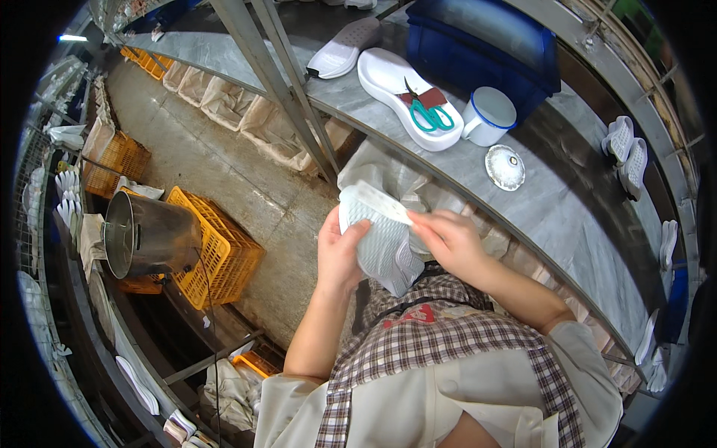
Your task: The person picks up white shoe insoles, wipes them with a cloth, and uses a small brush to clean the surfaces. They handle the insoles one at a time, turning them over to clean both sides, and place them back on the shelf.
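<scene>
In front of my apron I hold a pale grey shoe part with a wavy ribbed surface; whether it is a sole or an upper I cannot tell. My left hand is closed on its left edge, the thumb lying on the ribbed face. A whitish strip runs along its upper side. The fingers of my right hand pinch the right end of this strip. The fingers behind the shoe part are hidden.
On the grey bench to the right are a white shoe sole, green-handled scissors, an enamel mug, a lid and a blue bin. A metal post stands ahead. Yellow crates and a metal drum are left.
</scene>
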A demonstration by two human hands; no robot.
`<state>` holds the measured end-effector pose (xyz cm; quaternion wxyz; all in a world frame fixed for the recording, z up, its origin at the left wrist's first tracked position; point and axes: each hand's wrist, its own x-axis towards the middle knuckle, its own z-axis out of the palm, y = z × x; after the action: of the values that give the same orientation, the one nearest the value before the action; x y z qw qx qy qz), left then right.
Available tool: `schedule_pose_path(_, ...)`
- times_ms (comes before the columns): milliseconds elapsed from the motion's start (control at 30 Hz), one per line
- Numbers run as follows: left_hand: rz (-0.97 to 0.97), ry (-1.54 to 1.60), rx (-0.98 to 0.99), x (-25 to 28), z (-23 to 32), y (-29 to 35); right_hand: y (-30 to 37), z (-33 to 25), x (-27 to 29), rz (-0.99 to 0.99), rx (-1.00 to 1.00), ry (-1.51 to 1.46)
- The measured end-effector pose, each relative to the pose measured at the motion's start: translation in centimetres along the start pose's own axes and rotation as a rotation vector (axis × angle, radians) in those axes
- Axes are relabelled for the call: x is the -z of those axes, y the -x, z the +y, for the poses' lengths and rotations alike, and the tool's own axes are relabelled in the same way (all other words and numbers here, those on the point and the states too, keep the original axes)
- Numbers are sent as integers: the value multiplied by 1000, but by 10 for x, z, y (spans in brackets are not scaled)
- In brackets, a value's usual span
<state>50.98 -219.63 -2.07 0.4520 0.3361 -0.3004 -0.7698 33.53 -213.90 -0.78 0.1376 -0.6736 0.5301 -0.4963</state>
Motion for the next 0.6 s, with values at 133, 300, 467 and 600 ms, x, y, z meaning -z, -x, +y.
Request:
schedule_pose_path(133, -72, 12, 24, -1, 1, 1, 2, 2, 4, -72, -172, 10)
schedule_pose_path(300, -14, -25, 2, 0, 2, 2, 7, 2, -2, -9, -61, -124)
schedule_pose_path(467, -60, -15, -12, 0, 6, 3, -28, 7, 4, 17, -141, 75)
schedule_pose_path(600, -32, -55, -45, 1, 10, 6, -24, -17, 18, -95, -91, 121)
